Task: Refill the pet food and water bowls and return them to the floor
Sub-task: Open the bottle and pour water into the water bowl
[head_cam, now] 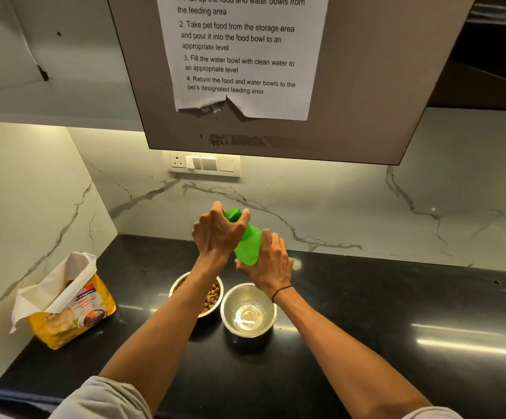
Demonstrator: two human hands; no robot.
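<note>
Right hand (271,264) grips a green bottle (247,247) above the worktop (396,313); left hand (217,234) clasps its cap (233,214). A slip could tip the bottle onto the water bowl (248,309) just below.

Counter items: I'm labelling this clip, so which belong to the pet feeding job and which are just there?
Job:
green bottle, held by left hand and right hand
water bowl
food bowl
pet food bag
instruction sheet

Just there:
switch panel
</note>
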